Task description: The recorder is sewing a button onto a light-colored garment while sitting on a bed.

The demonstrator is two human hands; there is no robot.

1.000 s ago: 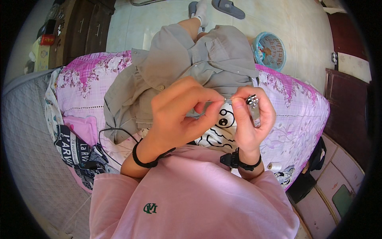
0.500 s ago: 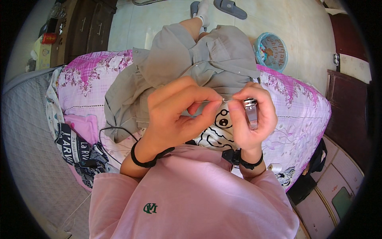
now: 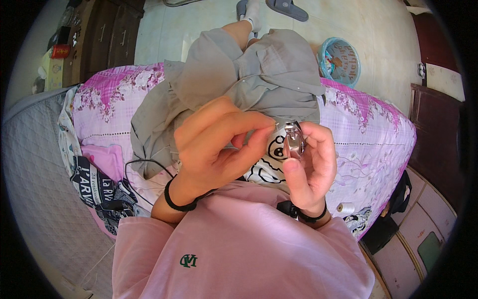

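My right hand (image 3: 311, 167) holds a small silver clipper-like metal tool (image 3: 294, 139) upright between thumb and fingers, in front of my chest. My left hand (image 3: 219, 142) has thumb and forefinger pinched together right at the tool's upper end. A thin pale strand (image 3: 273, 122) seems to run from that pinch to the tool. Both wrists wear black bands. A grey garment (image 3: 239, 74) lies over my lap and the bed beyond the hands. Under the hands shows a white cloth with a black cartoon print (image 3: 264, 167).
I sit on a bed with a pink flowered sheet (image 3: 363, 129). A small spool of pale thread (image 3: 344, 207) lies on it at my right. Folded clothes and a black cable (image 3: 99, 182) lie at my left. A blue basket (image 3: 339, 60) and slippers stand on the floor.
Both hands have drawn closer together. The tool has shifted slightly left toward my left fingertips, which now pinch at its top.
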